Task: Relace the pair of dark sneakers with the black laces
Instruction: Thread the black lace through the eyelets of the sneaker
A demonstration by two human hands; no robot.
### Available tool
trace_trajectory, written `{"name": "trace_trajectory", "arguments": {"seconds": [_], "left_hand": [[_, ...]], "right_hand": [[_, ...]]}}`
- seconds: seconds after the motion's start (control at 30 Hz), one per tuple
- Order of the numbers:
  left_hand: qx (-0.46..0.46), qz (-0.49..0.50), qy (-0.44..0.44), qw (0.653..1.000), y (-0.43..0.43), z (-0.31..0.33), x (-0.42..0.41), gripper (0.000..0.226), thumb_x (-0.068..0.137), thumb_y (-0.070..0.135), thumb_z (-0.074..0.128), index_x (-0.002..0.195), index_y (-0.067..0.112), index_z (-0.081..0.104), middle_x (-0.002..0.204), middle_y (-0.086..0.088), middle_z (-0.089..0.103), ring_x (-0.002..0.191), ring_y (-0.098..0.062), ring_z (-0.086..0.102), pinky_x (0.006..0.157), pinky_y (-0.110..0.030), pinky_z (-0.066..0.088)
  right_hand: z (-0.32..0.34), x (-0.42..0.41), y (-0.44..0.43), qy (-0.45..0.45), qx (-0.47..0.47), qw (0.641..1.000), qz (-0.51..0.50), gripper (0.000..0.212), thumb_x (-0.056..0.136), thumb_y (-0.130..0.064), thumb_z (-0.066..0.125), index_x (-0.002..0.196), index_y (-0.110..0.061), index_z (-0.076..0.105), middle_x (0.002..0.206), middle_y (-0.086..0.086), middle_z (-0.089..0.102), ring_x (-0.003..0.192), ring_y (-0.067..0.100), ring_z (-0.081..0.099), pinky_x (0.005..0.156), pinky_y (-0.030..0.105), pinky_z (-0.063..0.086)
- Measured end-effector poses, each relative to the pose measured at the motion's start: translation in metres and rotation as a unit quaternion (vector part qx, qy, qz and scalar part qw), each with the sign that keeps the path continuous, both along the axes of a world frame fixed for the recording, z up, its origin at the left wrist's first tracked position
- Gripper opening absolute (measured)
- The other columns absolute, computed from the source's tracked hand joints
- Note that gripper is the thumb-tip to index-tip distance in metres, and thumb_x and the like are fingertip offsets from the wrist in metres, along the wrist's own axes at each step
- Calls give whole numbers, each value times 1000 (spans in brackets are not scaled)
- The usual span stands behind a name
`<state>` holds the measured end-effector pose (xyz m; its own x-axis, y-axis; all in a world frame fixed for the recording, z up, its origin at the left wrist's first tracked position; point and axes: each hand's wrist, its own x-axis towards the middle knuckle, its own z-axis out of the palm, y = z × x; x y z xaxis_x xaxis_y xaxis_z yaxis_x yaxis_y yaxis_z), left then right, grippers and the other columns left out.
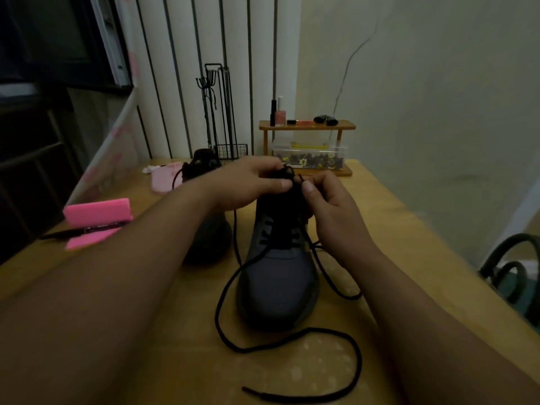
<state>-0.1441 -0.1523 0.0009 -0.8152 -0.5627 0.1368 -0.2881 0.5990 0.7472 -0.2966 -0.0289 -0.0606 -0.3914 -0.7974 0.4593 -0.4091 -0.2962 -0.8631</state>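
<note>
- Fingers of the right hand (327,206) are pinched together on the tip of the black lace (289,340) at the top of the near sneaker (277,276); those of the left hand (245,182) are closed on the collar and lace at the same spot, at 12 o'clock from the toe.
- Nearest, at 6 o'clock from the toe, the lace's free end lies in a wide loop on the wooden table (394,229). My guess is that a forearm dragging over it could pull slack back through the lower eyelets.
- Dim light and black lace on dark upper make the top eyelet hard to see, so the tip could miss or enter the wrong hole.
- Left of it, at 10 o'clock, stands the second sneaker (204,229), with one lace strand showing by its collar; whether it is fully laced I cannot tell.
- Farther, at 12 o'clock, a clear plastic box (309,156) sits in the wooden rack (306,125), holding small dark and yellow pieces too small to name.
- On the rack's top shelf stand a pink bottle (280,115) and small dark cosmetic items.
- At 11 o'clock, a black wire basket (232,154) stands by the wall, contents unclear.
</note>
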Motion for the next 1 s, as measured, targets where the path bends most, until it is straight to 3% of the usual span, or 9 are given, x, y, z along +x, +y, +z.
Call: {"name": "trace_trajectory", "arguments": {"seconds": [0.13,0.23,0.3,0.43,0.53,0.73,0.93,1.0], "left_hand": [[100,14,200,975,1,-36,-1,15,106,19,57,113,7,63,108,-6,69,102,-14,67,88,-24,54],[150,9,283,947,1,-50,-7,14,107,19,55,112,8,61,114,-19,67,107,-26,65,100,-40,53],[170,9,315,933,2,-55,-12,14,108,17,54,113,7,61,112,-19,68,106,-27,66,100,-41,55],[160,2,308,938,3,-55,-13,12,108,15,53,107,9,63,101,-5,70,95,-14,69,82,-24,56],[158,-1,290,944,-1,-53,-11,25,108,16,53,118,-7,59,105,-10,67,97,-17,67,82,-23,57],[161,-2,285,945,2,-51,-9,14,108,16,53,113,5,60,101,-8,66,91,-12,67,77,-20,55],[169,-4,299,939,6,-51,-8,10,108,14,52,103,10,60,92,1,68,85,-7,67,75,-19,54],[172,-5,301,938,7,-50,-8,12,108,14,52,99,13,60,90,3,68,84,-6,67,75,-18,54]], "right_hand": [[-5,-1,-5,-8,2,1000,8,15,110,-26,51,100,-19,60,105,2,71,83,7,64,70,29,53],[-5,1,-5,-18,14,1000,18,16,110,-24,49,100,-16,59,110,-1,73,82,7,63,67,28,52],[-3,1,-3,-24,24,999,26,16,110,-23,49,99,-18,59,112,-2,73,77,7,62,64,27,51],[3,-1,4,0,17,1000,16,13,108,-21,55,99,-18,63,101,-3,73,69,7,58,62,27,49],[8,-7,13,75,-18,996,-35,8,104,-25,63,101,-23,70,81,-17,65,64,3,53,60,19,43],[7,-12,30,188,48,981,-7,6,98,-22,71,94,-24,75,74,-18,64,67,-1,57,60,10,39],[5,-14,29,225,85,970,-21,5,98,-27,71,93,-25,73,84,-11,68,79,5,60,68,23,46],[5,-15,30,235,89,968,-22,6,98,-27,70,93,-26,72,85,-11,68,81,6,60,67,22,46]]}}
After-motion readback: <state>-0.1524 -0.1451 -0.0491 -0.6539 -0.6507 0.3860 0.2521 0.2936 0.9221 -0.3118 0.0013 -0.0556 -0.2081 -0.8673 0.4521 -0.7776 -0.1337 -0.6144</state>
